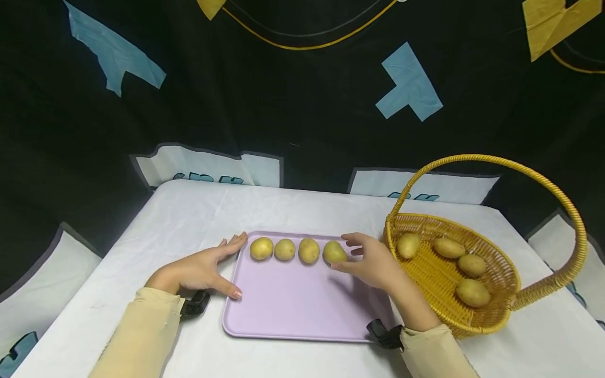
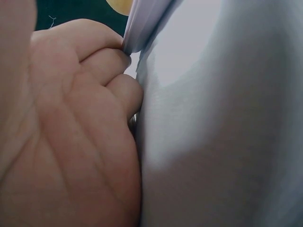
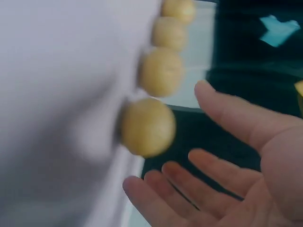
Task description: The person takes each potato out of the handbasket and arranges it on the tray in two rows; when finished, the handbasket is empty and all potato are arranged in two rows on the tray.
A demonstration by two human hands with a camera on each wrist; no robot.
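Observation:
Several yellowish potatoes stand in a row along the far side of a lilac tray (image 1: 302, 310). The potato at the row's right end (image 1: 334, 252) is the one nearest my right hand (image 1: 373, 262). In the right wrist view, that hand's fingers and thumb are spread beside this potato (image 3: 148, 127), apart from it and holding nothing. My left hand (image 1: 200, 268) lies at the tray's left edge, thumb at the rim and fingers stretched toward the far corner. In the left wrist view, its fingers (image 2: 102, 66) touch the tray's edge (image 2: 142, 23).
A yellow wicker basket (image 1: 427, 289) with a tall arched handle stands right of the tray, close by my right forearm. Inside lie several more potatoes (image 1: 472, 293). A white cloth (image 1: 198, 210) covers the table, and a black curtain (image 1: 283, 100) hangs behind it.

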